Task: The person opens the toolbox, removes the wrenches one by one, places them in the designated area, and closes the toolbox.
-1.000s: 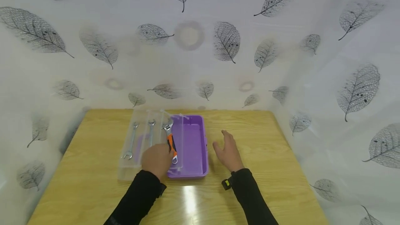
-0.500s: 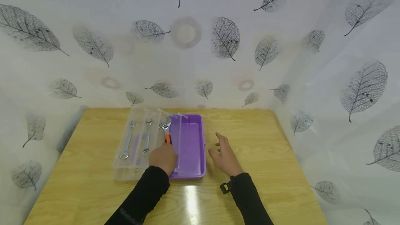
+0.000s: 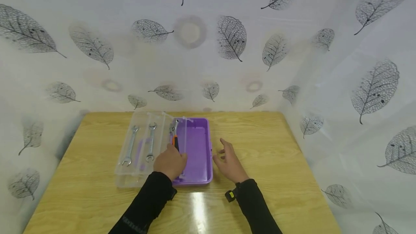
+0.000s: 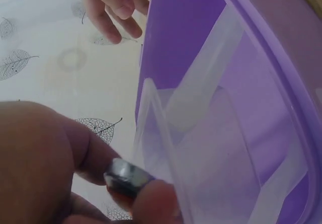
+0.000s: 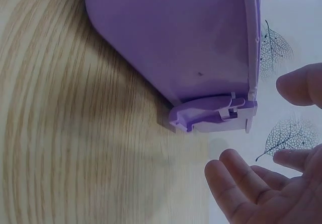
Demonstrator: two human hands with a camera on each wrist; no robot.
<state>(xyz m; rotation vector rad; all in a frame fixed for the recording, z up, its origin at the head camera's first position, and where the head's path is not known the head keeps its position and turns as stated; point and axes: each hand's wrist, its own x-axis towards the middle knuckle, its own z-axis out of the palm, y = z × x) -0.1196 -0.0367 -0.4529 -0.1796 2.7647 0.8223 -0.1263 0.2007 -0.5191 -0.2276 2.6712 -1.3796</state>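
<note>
My left hand (image 3: 169,162) grips the orange-and-black handle of an adjustable wrench (image 3: 174,133) over the right compartment of a clear plastic tray (image 3: 130,179). In the left wrist view, the wrench's metal end (image 4: 126,174) shows between thumb and fingers. Two silver open-end wrenches lie in the tray's other compartments, one wrench (image 3: 131,146) at the left and another wrench (image 3: 151,142) in the middle. The tray overlaps the left part of a purple box (image 3: 199,151). Beside the box's right side, my right hand (image 3: 230,163) holds nothing, fingers apart and slightly bent.
A purple latch (image 5: 209,110) sticks out from the box's side, near the right hand's fingers. Everything stands on a wooden table (image 3: 260,140). Behind it hangs a white sheet (image 3: 201,64) printed with dark leaves.
The adjustable wrench has turned in my left hand and stands more upright, its head narrower in view. The left hand moved slightly right, uncovering the middle wrench. My right hand drew slightly closer to the box.
</note>
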